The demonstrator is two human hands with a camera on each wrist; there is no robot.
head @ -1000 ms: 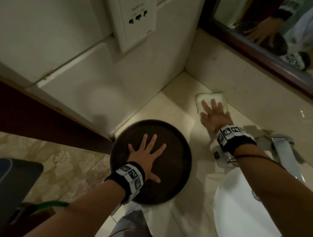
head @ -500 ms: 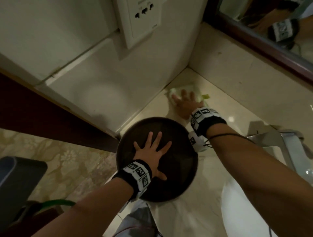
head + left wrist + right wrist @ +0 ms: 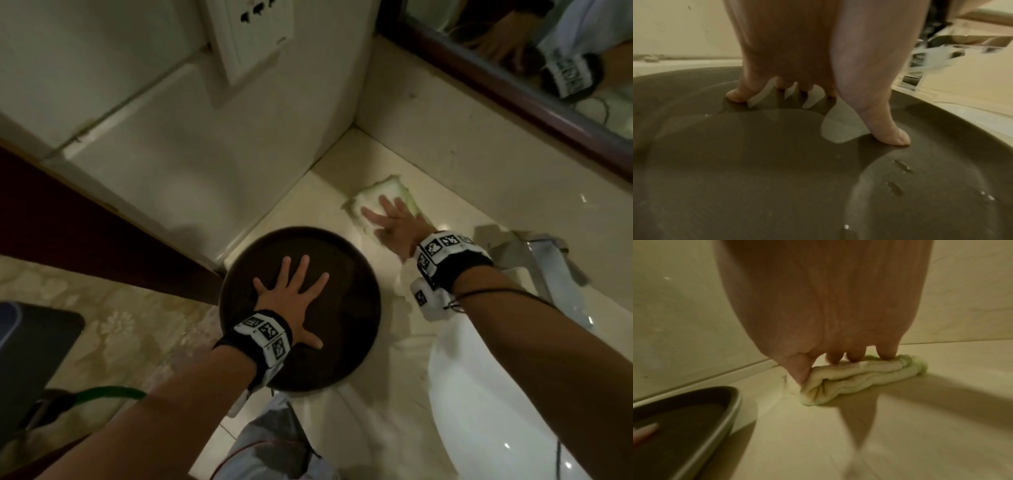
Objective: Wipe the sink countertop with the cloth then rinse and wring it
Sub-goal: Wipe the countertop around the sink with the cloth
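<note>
My right hand presses the folded cloth flat on the countertop nr the back corner, fingers straight, spread on top; cloth's long axis runs across them. Left hand, fingers splayed, rests on the round tray. Sink basin lies nearer my right arm.

- Glossy cream stone countertop runs from centre to right of the head view
- Dark round tray lies on it at centre
- Folded pale green cloth lies above, near the wall corner
- Chrome faucet stands at right
</note>
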